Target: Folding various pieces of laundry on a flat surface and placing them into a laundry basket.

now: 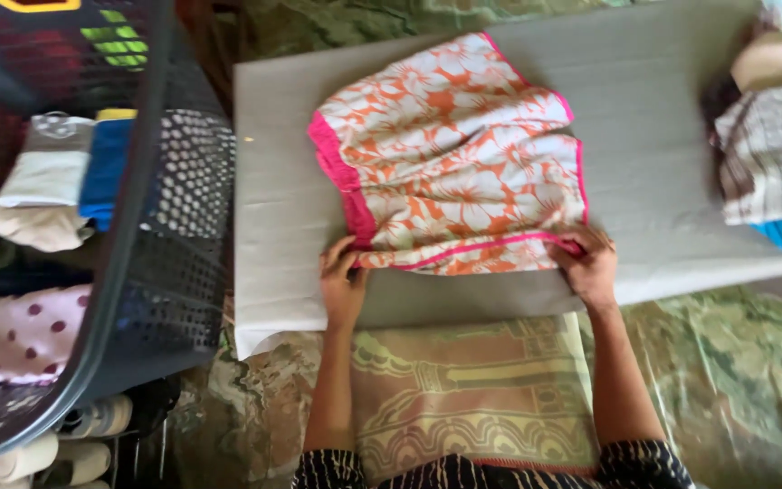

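Grey and flat, a padded board [644, 136] lies low over a green patterned floor covering [735, 380], and the person kneels at its near edge. Their left hand [341, 282] pinches the near left corner of an orange-and-white flowered garment [450, 154] with pink trim; the right hand [587, 264] pinches the near right corner, fingers closed on the hem. Between the two hands the folded near edge runs left to right, and the rest of the cloth fans away from them across the board. Both hands sit equally close to it. Left of the board stands a dark mesh laundry basket [183, 190] holding folded clothes [47, 181]; a stack of folded fabric [771, 154] rests at the far right.
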